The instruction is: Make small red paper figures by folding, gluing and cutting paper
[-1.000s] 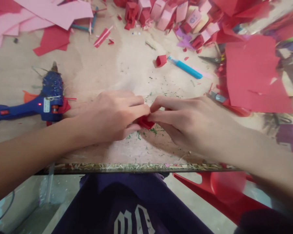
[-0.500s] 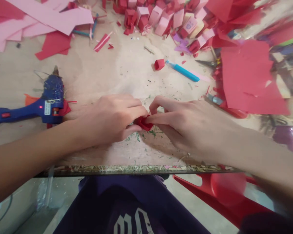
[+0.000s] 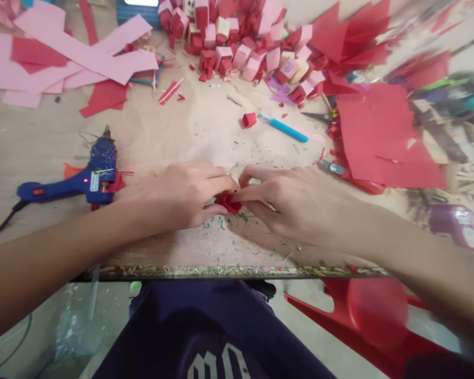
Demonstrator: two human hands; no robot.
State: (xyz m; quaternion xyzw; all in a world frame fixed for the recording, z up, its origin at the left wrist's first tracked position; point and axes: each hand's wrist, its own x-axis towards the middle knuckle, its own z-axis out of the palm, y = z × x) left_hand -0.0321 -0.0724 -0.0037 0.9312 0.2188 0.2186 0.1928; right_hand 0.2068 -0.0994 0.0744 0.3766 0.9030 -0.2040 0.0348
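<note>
My left hand point(image 3: 181, 195) and my right hand point(image 3: 296, 202) meet at the middle of the table, both pinched on a small folded red paper piece point(image 3: 229, 202). The fingertips of both hands cover most of it, so its shape is hard to make out. It sits just above the tabletop, over a scatter of green flecks. A blue glue gun point(image 3: 82, 181) lies to the left of my left hand with its red light on.
A heap of small red and pink paper boxes point(image 3: 240, 47) fills the back. Pink paper strips point(image 3: 75, 63) lie at back left, red sheets point(image 3: 379, 137) at right. One loose red box point(image 3: 249, 120), a blue pen point(image 3: 284, 129), scissors point(image 3: 319, 117). A red chair point(image 3: 363, 310) stands below the table edge point(image 3: 221, 271).
The view has tilted up a little, showing more of the back of the table. Both hands stay pinched on the red piece with only small finger shifts.
</note>
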